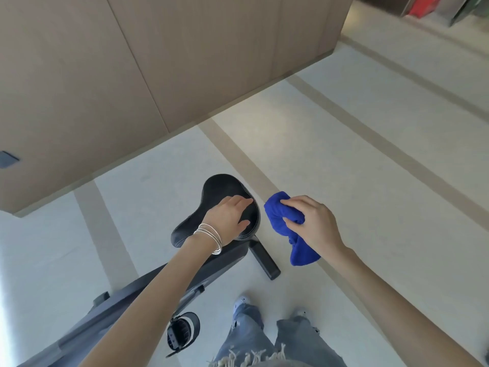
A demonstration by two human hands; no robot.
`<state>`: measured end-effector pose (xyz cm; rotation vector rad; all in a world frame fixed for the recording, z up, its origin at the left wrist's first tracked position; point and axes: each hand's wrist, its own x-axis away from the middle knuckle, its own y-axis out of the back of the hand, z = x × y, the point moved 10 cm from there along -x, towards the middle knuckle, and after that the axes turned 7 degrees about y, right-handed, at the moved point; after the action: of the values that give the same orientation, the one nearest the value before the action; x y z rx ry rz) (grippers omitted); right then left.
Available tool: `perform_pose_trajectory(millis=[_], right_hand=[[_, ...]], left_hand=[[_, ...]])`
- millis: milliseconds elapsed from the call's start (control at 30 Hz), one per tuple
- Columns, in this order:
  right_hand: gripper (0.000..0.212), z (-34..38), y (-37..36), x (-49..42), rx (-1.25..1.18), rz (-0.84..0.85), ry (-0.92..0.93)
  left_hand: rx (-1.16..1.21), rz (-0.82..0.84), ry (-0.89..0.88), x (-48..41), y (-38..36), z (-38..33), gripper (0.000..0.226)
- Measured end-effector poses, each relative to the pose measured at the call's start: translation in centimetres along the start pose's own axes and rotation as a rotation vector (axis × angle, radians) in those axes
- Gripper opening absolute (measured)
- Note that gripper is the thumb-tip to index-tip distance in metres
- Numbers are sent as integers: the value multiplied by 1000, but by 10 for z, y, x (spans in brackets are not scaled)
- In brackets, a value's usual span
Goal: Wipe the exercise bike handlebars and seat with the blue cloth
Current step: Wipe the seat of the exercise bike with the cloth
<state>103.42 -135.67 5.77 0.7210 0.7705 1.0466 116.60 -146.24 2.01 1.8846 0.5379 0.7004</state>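
Nearest the camera, a strapped pedal [182, 332] and grey frame [127, 295] sit on the pale floor [344, 154]. Above them, the left hand [230, 218] rests flat and released on the black seat [219, 189], steadying it. Just beside the seat, apart from it, the right hand [312, 221] grasps the bunched blue cloth [280, 221]. Recommended: spread the cloth and sweep the glossy, stitched saddle from nose to rear. Handlebars are out of view.

The left hand [229, 217] lies flat on the black padded saddle-shaped seat [225, 192]. Just right of the seat, apart from it, the right hand [313, 221] grips the bunched blue cloth [277, 221] (above the floor). A strapped black pedal [182, 331] sits below the seat, nearer the person.
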Motion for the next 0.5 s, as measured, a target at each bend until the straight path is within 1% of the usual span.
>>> perform_pose_trajectory(millis=[133,233,400,500], right_hand=[[34,-19,10,12,-48,-32,-90],[35,-32,20,22,-108,-28,-108],[32,-69,51,52,-293,-68,-171],[30,-96,77,76,-320,-101,-198]], left_hand=[[-18,-1,-45,-4,-2,-20,52],[-38,-3,-86,-7,-7,-42,52],[-79,22,-182,-9,-25,-86,53],[-116,44,-244,-11,-37,-116,53]])
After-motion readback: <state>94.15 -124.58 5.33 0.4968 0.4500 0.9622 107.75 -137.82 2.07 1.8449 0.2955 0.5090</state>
